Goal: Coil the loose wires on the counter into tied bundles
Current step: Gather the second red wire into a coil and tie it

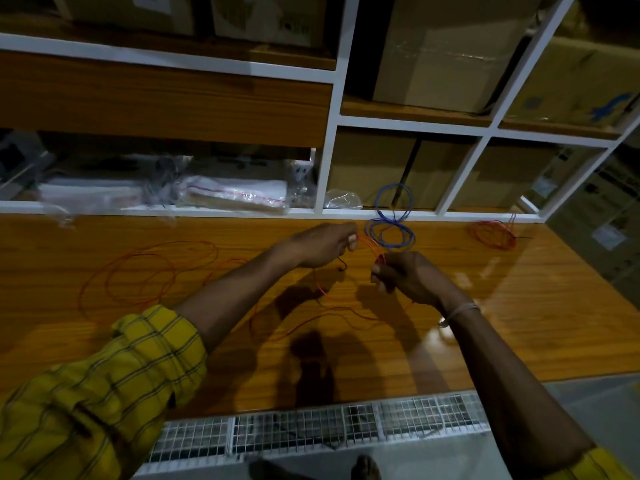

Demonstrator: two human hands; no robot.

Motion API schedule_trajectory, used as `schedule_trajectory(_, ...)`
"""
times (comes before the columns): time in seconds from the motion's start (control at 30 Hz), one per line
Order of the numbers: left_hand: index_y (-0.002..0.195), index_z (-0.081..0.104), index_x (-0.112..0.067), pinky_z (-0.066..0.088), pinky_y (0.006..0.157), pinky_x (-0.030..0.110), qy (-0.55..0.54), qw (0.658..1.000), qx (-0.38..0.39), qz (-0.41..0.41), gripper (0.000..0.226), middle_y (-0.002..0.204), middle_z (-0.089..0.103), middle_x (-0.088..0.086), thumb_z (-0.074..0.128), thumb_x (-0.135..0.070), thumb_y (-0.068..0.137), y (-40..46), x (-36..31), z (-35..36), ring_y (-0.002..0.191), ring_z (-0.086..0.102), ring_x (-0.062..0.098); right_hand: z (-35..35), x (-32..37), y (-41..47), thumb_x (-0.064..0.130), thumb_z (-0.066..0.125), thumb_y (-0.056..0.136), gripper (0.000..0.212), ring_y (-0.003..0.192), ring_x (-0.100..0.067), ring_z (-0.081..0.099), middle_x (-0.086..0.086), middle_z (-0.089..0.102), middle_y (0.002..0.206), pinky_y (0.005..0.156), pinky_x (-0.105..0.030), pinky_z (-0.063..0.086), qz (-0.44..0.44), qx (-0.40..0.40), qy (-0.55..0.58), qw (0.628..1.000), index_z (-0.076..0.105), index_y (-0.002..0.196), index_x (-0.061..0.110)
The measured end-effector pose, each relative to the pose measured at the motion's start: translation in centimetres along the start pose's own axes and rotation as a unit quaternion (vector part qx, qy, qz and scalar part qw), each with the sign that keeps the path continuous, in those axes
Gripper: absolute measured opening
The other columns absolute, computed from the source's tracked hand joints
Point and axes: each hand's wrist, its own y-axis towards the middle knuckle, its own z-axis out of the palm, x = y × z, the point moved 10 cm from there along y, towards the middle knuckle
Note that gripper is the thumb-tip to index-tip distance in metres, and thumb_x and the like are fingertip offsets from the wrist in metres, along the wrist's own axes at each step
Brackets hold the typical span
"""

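Observation:
A long loose orange wire (149, 271) sprawls in wide loops over the left and middle of the wooden counter (519, 306). Its near stretch rises to my hands. My left hand (325, 245) pinches the wire above the counter's middle. My right hand (405, 277) grips the same wire a short way to the right, and a small arc spans between them. A blue wire bundle (391, 233) lies just behind my hands, by the shelf edge. A coiled red bundle (491, 233) rests at the far right of the counter.
White-framed shelves (325, 161) rise behind the counter, holding cardboard boxes (450, 50) and plastic-wrapped packets (235, 195). A small clear bag (343, 199) sits on the lower shelf. A wire mesh rack (311, 431) runs below the counter's front edge.

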Motion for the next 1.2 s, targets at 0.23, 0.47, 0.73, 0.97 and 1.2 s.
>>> schedule_trajectory(0.23,0.097,0.055,-0.017,0.027,0.050,0.022,-0.251,0.967,-0.002,-0.039,0.027,0.072,0.044,-0.005,0.035,-0.029,0.111,0.0,1.3,-2.8,0.055,0.035,0.005,-1.0,-2.2,-0.9,0.012,0.059,0.104,0.011,0.066,-0.019,0.064,-0.010,0.070,0.087,0.065,-0.037,0.055,-0.032,-0.046,0.132,0.990,0.067,0.110,0.007)
schedule_trajectory(0.47,0.092,0.048,-0.018,0.020,0.047,0.021,-0.507,0.847,-0.081,-0.137,0.024,0.063,0.039,-0.005,0.034,-0.022,0.111,-0.9,6.7,-4.9,0.053,0.029,0.007,-0.9,-8.9,-3.6,0.015,0.055,0.104,0.026,0.041,-0.007,0.034,-0.008,0.057,0.079,0.046,-0.027,0.048,0.027,-0.084,0.420,0.903,0.065,0.119,-0.004)
schedule_trajectory(0.73,0.085,0.044,-0.012,0.019,0.030,0.018,-0.760,0.604,-0.111,-0.214,0.031,0.050,0.037,-0.004,0.023,-0.007,0.109,-0.2,9.4,-2.6,0.035,0.027,0.007,-1.4,-11.2,-3.2,0.008,0.064,0.098,0.013,0.076,-0.039,0.068,-0.019,0.066,0.094,0.064,-0.042,0.054,0.069,-0.244,-0.175,0.951,0.076,0.103,0.009)
schedule_trajectory(0.97,0.093,0.047,-0.010,0.029,0.041,0.018,-0.715,0.653,-0.146,-0.203,0.029,0.060,0.045,0.000,0.023,-0.004,0.107,0.4,6.3,-2.6,0.042,0.033,0.007,7.9,-2.7,-0.8,0.009,0.050,0.099,0.028,0.121,-0.037,0.063,-0.018,0.049,0.148,0.087,-0.040,0.053,-0.003,0.030,-0.404,0.914,0.068,0.121,0.010)
schedule_trajectory(1.2,0.112,0.050,-0.005,0.063,0.080,0.043,-0.549,0.824,-0.041,-0.136,0.018,0.108,0.072,0.030,0.038,-0.018,0.111,0.7,2.8,-1.0,0.093,0.075,0.037,1.8,6.8,-1.7,0.018,0.063,0.100,0.020,0.068,-0.013,0.058,0.003,0.063,0.075,0.060,-0.033,0.044,-0.194,-0.148,-0.114,0.963,0.067,0.081,0.014)
